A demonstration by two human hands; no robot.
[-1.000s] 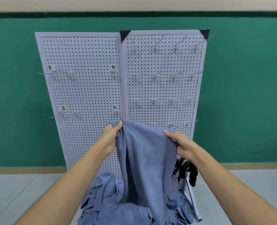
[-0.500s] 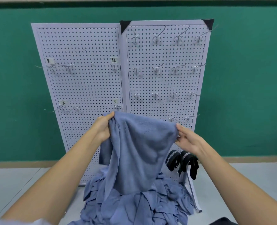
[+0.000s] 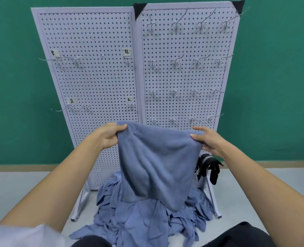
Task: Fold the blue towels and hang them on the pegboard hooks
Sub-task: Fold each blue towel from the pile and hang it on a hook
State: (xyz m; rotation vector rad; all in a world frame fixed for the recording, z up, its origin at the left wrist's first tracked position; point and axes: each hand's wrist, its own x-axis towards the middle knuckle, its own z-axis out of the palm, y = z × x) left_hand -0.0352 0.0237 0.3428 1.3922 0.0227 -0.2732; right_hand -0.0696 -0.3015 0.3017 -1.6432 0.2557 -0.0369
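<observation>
In the head view, a soft blue towel with a fine knit texture hangs in front of a white pegboard made of two perforated panels. The left hand grips its top left corner with curled fingers. The right hand pinches the top right edge between thumb and fingers. The cloth droops between the hands and tapers to a point over a crumpled pile of blue towels on the pale floor. Thin wire hooks stick out of the panels in rows. Dark fabric straps hang at the board's lower right, near the right hand.
</observation>
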